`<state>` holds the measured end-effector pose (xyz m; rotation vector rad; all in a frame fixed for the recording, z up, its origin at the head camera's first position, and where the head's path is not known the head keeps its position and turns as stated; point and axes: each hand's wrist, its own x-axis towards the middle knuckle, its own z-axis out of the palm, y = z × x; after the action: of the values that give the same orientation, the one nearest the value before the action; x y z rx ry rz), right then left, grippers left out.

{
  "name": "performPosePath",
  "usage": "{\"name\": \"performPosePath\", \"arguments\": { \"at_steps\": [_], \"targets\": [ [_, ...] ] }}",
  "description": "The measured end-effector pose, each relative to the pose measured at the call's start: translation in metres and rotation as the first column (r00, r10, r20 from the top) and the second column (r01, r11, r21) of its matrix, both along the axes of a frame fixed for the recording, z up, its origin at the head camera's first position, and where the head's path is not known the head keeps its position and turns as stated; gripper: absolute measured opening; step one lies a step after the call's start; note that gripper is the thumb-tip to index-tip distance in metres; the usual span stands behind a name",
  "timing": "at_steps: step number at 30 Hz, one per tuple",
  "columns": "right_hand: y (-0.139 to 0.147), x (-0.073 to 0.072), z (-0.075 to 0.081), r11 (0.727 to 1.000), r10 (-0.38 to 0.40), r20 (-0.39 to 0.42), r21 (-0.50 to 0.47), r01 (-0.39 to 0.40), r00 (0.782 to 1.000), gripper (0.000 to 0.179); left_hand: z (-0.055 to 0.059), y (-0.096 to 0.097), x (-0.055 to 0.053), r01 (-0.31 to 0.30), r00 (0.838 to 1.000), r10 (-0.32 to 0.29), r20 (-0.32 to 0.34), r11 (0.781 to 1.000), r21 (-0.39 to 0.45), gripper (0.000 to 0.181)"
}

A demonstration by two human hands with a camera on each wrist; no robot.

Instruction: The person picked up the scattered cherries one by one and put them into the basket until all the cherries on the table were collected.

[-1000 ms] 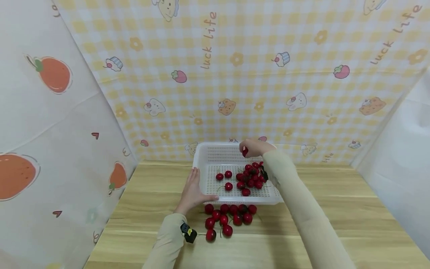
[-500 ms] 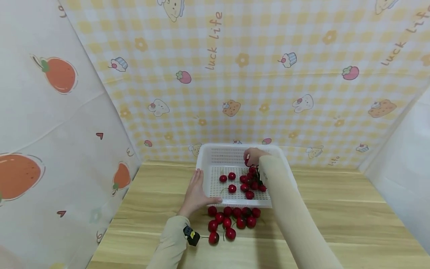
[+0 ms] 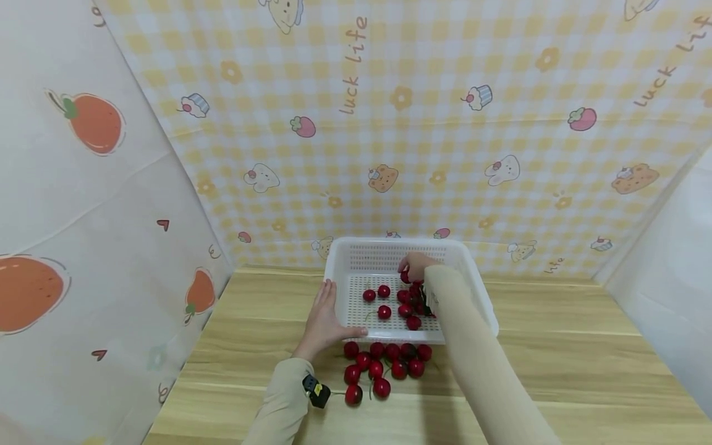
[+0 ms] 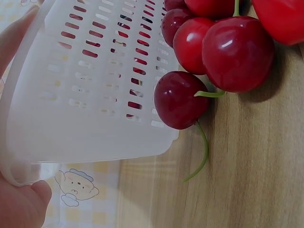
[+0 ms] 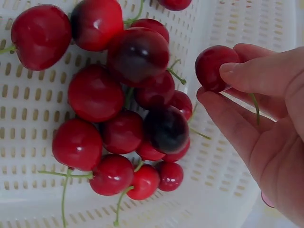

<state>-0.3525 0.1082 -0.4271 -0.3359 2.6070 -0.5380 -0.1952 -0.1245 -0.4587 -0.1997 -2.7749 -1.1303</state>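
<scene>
A white plastic basket (image 3: 339, 266) with slotted walls stands on the table. My left hand (image 3: 324, 321) rests at its near left corner, thumb along the front rim, fingers lying against the left side. Between thumb and fingertips my right hand (image 3: 419, 267) pinches a dark red cherry (image 5: 213, 68), its green stem hanging down, above the basket floor. Beside it lies a heap of cherries (image 5: 95, 93) with green stems, on the basket's right side. Several looser cherries (image 3: 384, 312) sit to the left. In the head view, my right forearm hides part of the heap.
Several more cherries (image 3: 376, 369) lie on the wooden table (image 3: 250, 346) just in front of the basket, close to my left wrist. A yellow checked cloth (image 3: 300, 185) hangs behind the basket, and a white printed cloth (image 3: 122, 216) hangs at the left.
My right hand, pinching the cherry throughout, has come down from the basket's back rim toward its floor. My left hand stays at the corner. The head view has shifted slightly.
</scene>
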Motion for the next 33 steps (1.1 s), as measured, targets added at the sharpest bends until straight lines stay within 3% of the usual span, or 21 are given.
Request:
{"name": "performPosePath", "arguments": {
  "at_steps": [6, 10, 13, 15, 19, 24, 27, 30, 33],
  "targets": [
    [0.002, 0.004, 0.0, 1.0, -0.011, 0.04, -0.024, 0.012, 0.999, 0.048, 0.0, 0.0, 0.0, 0.008, 1.0, -0.008, 0.0, 1.0, 0.0, 0.129],
    [0.004, 0.008, 0.013, 0.99, 0.135, -0.054, -0.039, -0.137, 0.989, 0.045, -0.001, 0.0, -0.001, 0.003, 1.0, -0.003, 0.006, 1.0, -0.013, 0.131],
    [0.002, 0.02, 0.035, 0.962, 0.245, -0.161, -0.085, -0.261, 0.956, 0.04, 0.0, -0.001, -0.002, -0.004, 1.0, 0.004, 0.003, 1.0, -0.005, 0.131],
    [0.0, 0.035, 0.05, 0.946, 0.272, -0.228, -0.114, -0.303, 0.935, 0.038, 0.001, -0.001, -0.002, 0.0, 1.0, 0.0, -0.002, 1.0, 0.002, 0.13],
    [0.003, 0.082, 0.069, 0.91, 0.322, -0.421, -0.108, -0.4, 0.848, 0.036, 0.001, -0.001, -0.001, 0.004, 1.0, -0.004, 0.001, 1.0, 0.003, 0.129],
    [0.006, 0.153, 0.079, 0.838, 0.381, -0.624, -0.079, -0.54, 0.682, 0.034, -0.001, -0.001, -0.002, 0.004, 1.0, -0.004, 0.001, 1.0, -0.002, 0.129],
    [0.002, 0.19, 0.072, 0.781, 0.421, -0.671, -0.073, -0.62, 0.61, 0.033, -0.001, -0.001, -0.002, 0.012, 1.0, -0.012, -0.011, 1.0, -0.004, 0.128],
    [-0.006, 0.22, 0.055, 0.747, 0.472, -0.666, -0.045, -0.663, 0.577, 0.034, -0.001, -0.001, -0.003, 0.013, 1.0, -0.013, -0.011, 1.0, -0.002, 0.129],
    [-0.017, 0.243, 0.03, 0.733, 0.519, -0.617, -0.035, -0.679, 0.592, 0.034, -0.001, -0.001, -0.003, 0.013, 1.0, -0.013, -0.004, 1.0, -0.005, 0.13]
  ]
}}
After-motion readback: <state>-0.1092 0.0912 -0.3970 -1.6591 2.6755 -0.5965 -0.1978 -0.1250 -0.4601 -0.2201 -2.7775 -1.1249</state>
